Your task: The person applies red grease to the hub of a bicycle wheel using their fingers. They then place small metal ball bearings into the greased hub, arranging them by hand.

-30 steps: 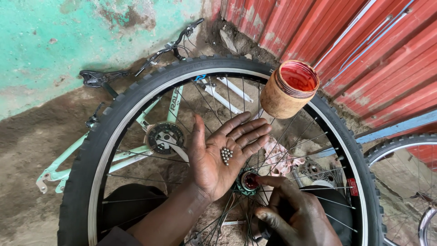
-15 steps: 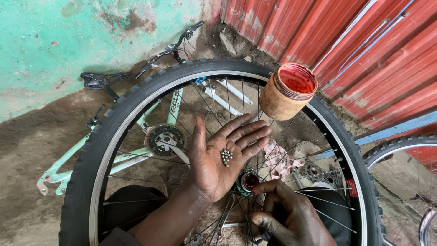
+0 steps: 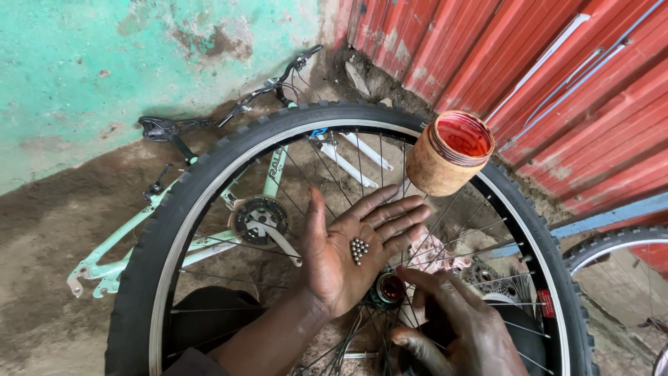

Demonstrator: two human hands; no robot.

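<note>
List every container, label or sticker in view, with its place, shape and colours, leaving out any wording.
Open tub: resting on the tyre's upper right; round, tan sides, ribbed rim, red grease inside.
Rim sticker: top of the wheel rim; small, blue.
Rim label: right side of the rim; small, red.
Frame lettering: on the mint-green bicycle frame behind the spokes; dark print.
No screens or signs.

A mint-green bicycle frame (image 3: 209,237) lies on dirt below red corrugated sheeting (image 3: 557,83).

Silver bearing balls (image 3: 359,249) — red-greased hub (image 3: 391,288), mint frame (image 3: 174,237)
</note>
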